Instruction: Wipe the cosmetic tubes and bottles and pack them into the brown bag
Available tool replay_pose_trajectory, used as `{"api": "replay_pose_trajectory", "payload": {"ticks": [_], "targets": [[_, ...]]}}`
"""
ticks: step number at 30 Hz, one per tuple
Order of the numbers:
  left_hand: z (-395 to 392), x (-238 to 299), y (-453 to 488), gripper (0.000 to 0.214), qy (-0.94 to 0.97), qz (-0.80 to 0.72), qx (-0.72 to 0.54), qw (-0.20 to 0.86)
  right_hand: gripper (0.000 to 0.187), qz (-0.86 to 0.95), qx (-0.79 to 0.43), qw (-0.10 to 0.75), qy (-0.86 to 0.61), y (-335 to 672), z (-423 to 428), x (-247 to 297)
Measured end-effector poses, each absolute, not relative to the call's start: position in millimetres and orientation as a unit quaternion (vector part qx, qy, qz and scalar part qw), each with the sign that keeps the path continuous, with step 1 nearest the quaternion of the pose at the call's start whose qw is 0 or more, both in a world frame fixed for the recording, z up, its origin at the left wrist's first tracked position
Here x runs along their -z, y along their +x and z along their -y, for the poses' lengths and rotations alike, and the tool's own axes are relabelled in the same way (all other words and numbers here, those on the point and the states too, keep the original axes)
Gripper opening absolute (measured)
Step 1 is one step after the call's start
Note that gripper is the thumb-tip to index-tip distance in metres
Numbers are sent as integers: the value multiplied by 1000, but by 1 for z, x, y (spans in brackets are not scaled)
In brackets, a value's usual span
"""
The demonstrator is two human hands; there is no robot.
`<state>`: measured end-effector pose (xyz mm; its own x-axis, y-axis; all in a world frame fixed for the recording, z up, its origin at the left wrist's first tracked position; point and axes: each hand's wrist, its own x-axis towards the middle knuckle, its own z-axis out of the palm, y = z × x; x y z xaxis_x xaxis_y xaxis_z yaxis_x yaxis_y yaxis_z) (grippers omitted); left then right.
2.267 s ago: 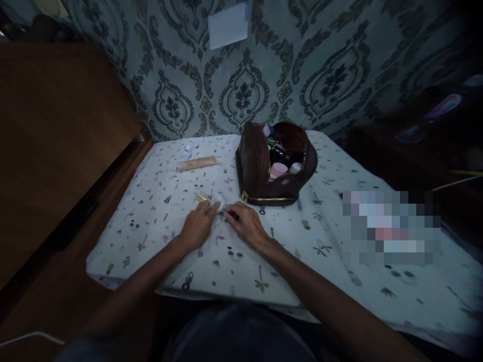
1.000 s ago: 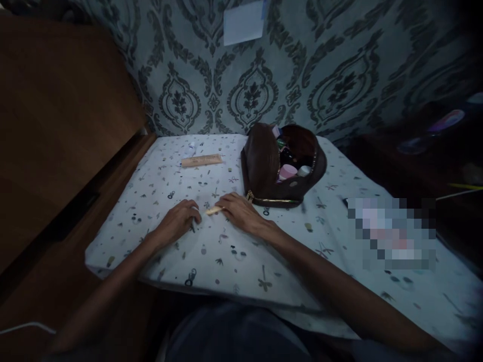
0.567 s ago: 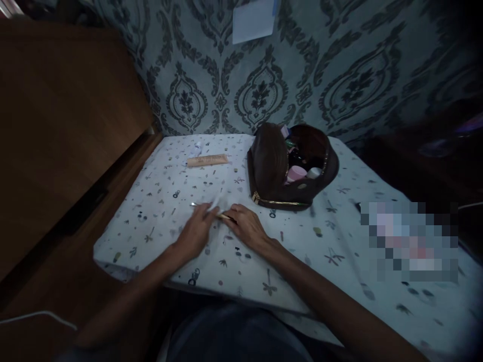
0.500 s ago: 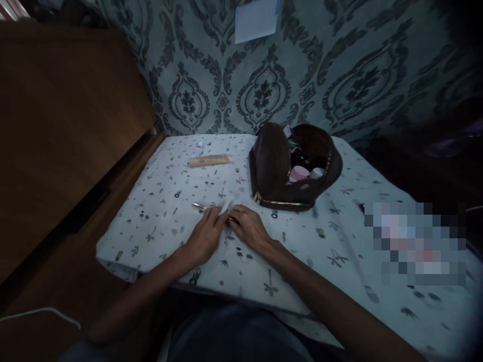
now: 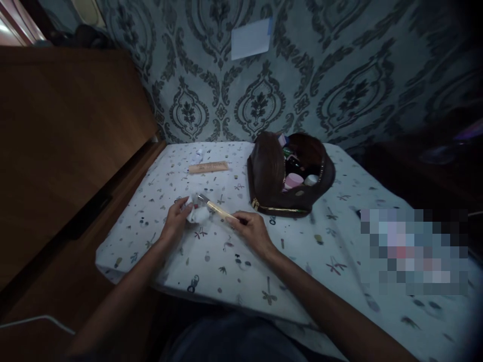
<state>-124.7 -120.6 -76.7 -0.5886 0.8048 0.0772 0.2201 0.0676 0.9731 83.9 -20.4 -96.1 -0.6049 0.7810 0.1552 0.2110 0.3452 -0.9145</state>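
Note:
My right hand (image 5: 249,229) is closed on one end of a makeup brush (image 5: 219,208) with a pale gold handle. The brush's silver and dark end points up and left, towards my left hand (image 5: 176,217). That hand is closed on a crumpled white tissue (image 5: 198,215), which hangs from its fingers just above the printed cloth. The brush's far end is just above the tissue; I cannot tell whether they touch.
A brown zip bag (image 5: 267,171) stands open at the back right with several cosmetics inside. Behind the tissue lie a peach tube (image 5: 208,167) and a small whitish crumpled thing (image 5: 198,154). A wooden cabinet (image 5: 71,136) borders the left side; patterned wall behind. A blurred-out patch (image 5: 413,251) is at right.
My hands, close together before, have moved apart. The left has gone left with the tissue, and the brush now shows along most of its length in my right hand. The view has tilted up slightly.

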Motion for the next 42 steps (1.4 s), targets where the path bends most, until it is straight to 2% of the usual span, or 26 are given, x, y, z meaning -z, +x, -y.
{"api": "replay_pose_trajectory", "payload": {"ticks": [3,8,12,16,19,21,23,24,27,31,35,42], "targets": [[110,64,-94,41,270,-556,-674,405,34,728,-516,322,-317,80,26,95],[101,54,-47,52,240,-482,-667,514,36,705,-564,344,-259,77,36,91],[104,56,-38,53,275,-483,-657,510,39,705,-582,327,-240,80,37,88],[113,50,-56,50,381,-555,-599,435,27,748,-531,304,-257,89,30,73],[116,40,-69,43,490,-608,-497,379,18,740,-491,353,-293,100,28,50],[116,35,-69,37,565,-604,-432,358,21,736,-480,386,-279,108,29,35],[115,30,-62,36,615,-590,-389,350,14,746,-478,397,-241,115,31,26],[115,29,-57,38,624,-587,-371,360,11,747,-480,402,-224,118,31,23],[111,27,-43,49,619,-586,-322,413,24,720,-500,430,-214,131,29,20],[100,26,-30,48,628,-551,-333,436,28,656,-563,447,-230,153,22,16],[85,28,-19,50,611,-499,-322,524,34,628,-593,449,-228,176,14,8],[62,34,-3,55,563,-503,-329,567,33,605,-609,459,-231,221,-4,-9]]}}
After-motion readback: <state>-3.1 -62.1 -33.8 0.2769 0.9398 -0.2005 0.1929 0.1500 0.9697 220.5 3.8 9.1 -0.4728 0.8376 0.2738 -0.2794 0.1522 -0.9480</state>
